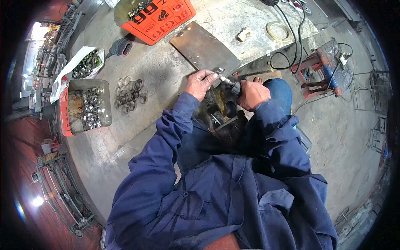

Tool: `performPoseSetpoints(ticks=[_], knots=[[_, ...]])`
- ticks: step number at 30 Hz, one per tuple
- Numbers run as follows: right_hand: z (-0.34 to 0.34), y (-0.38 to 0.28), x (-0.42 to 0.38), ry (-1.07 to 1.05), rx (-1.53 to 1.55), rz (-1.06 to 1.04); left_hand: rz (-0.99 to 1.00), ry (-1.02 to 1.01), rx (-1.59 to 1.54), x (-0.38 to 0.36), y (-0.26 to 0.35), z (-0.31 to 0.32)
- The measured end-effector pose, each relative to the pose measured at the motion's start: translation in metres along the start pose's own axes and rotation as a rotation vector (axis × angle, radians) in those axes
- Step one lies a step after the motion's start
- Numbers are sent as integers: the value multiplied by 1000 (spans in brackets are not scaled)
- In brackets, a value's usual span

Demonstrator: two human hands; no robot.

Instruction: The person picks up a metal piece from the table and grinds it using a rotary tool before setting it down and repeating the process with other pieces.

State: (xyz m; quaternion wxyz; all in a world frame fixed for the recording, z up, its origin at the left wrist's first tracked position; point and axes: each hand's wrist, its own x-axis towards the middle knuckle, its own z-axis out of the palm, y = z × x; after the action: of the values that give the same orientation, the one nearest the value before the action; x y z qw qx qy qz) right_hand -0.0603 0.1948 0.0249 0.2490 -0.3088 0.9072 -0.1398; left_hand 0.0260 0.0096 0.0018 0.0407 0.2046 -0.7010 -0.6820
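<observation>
My left hand pinches a small shiny metal ring between thumb and fingertips, over the edge of the work table. Close to its right, my right hand is wrapped round a dark power tool with a bright metal tip. The tip points up and left, right at the fingers of my left hand. My grip hides much of the tool's body. To the left, several loose metal rings lie grouped on the table.
A cut-open container holds more rings, with a white bag behind it. An orange container, a metal plate and a tape roll sit farther back. A black cable hangs near a red stand.
</observation>
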Motion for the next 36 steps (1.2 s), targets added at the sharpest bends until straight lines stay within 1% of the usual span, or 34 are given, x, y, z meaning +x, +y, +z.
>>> performPoseSetpoints(ticks=[2, 4, 7, 9, 11, 13, 14, 16, 18, 21, 22, 24, 26, 27, 32, 34, 36], knots=[[0, 0, -1, -7, -13, -31, 19, -17, -26, 1, 1, -1], [2, 2, 0, 51, -24, -65, 15, -11, -19, 2, 4, -1], [1, 4, 3, 118, -13, -8, 22, -7, 25, 5, 3, -1], [-5, 1, 1, 116, -26, 16, 35, -2, 64, 9, 1, -1], [-6, 0, -1, 105, -34, 42, 93, 0, 88, 12, -1, 1], [-5, 2, 0, 67, -32, -4, 70, -14, 90, 13, 1, 1], [-2, 4, 1, 101, -21, -6, 79, -8, 105, 13, 2, 1], [3, 5, 0, 98, -23, -21, 85, 1, 119, 10, 2, 1], [4, 6, 4, 107, -28, -42, 52, -19, 81, 11, 4, 1], [5, 7, 4, 70, -17, -65, 108, -23, 57, 9, 9, 2], [4, 5, 2, 97, -30, -49, 111, -25, 59, 9, 9, 2], [1, 2, 3, 126, -41, -32, 54, -11, 78, 10, 6, 0], [2, 0, 2, 164, -27, 48, 71, -21, 95, 16, 3, -1], [2, 1, 1, 158, -26, 52, 87, -26, 108, 16, 4, 0], [3, 4, 1, 113, -23, -59, 118, -9, 132, 20, 5, 3], [0, 2, 2, 135, -27, -26, 120, -10, 152, 20, 11, 3], [-1, 2, 2, 155, -30, 13, 13, -45, 256, 20, 17, 1]])
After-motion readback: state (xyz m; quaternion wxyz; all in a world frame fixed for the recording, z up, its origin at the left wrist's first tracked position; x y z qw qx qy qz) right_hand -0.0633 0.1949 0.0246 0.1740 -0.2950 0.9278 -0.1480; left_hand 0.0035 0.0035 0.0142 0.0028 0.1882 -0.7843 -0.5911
